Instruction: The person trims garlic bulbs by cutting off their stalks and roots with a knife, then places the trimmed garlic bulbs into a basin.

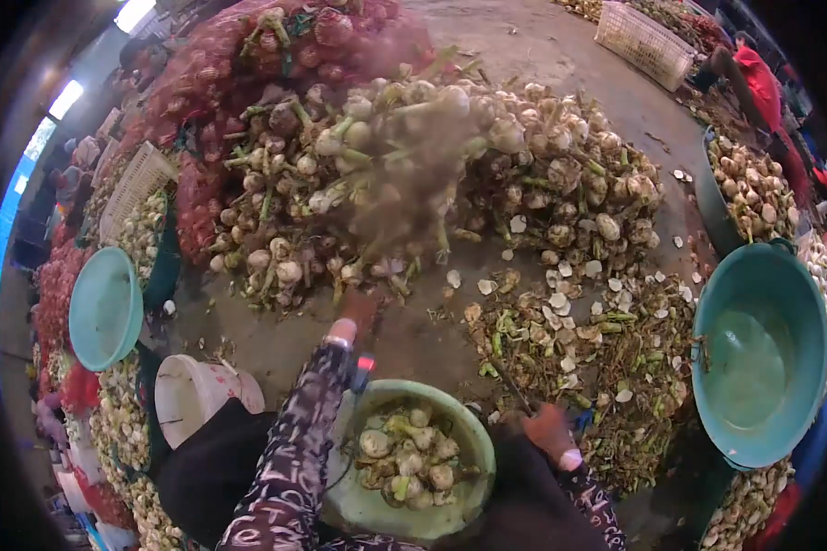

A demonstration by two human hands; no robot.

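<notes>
My left hand [359,310] reaches forward to the near edge of a big heap of garlic bulbs [560,165] with stems and roots. Its fingers are dim and blurred, so I cannot tell whether they grip a bulb. My right hand [549,433] is closed around the handle of a knife [511,384], whose thin dark blade points up and left over the trimmings. Between my arms stands a pale green basin [340,496] holding a small pile of garlic bulbs [412,459]. A blurred patch covers the middle of the heap.
Stems, roots and white cut slices [606,367] litter the floor at right. A large teal tub [744,441] stands beyond them. At left are a white bucket [179,395] and a teal basin [106,308]. Red mesh sacks [193,101] lie behind the heap. A person in red [756,87] is at upper right.
</notes>
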